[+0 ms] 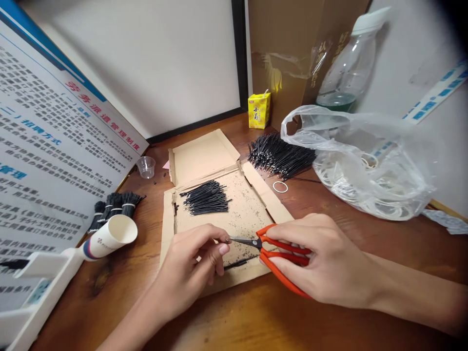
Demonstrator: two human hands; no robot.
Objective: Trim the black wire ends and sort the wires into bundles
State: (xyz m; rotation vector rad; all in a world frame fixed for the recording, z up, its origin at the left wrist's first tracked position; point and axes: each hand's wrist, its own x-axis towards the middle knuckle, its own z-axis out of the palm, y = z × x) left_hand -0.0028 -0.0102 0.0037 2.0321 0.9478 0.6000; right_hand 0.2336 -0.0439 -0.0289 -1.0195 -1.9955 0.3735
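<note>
My right hand (321, 258) grips a pair of scissors (283, 248) by its red handles. The blades point left and look nearly closed, their tips meeting the fingers of my left hand (199, 261). My left thumb and fingertips are pinched together; a tiny dark tip shows there, too small to name. Below the hands lies an opened flat cardboard box (237, 229), strewn with small dark bits. A pile of thin black sticks (206, 197) rests on it. Beside my left fingers, a few more black pieces (236, 264) lie near the front edge.
A larger heap of black sticks (280, 153) lies behind on the right, near a white ring (280, 187). A clear plastic bag (373, 170) of white rings, a bottle (347, 68) and a yellow carton (259, 111) stand around. Left are tied bundles (115, 207) and a paper cup (111, 236).
</note>
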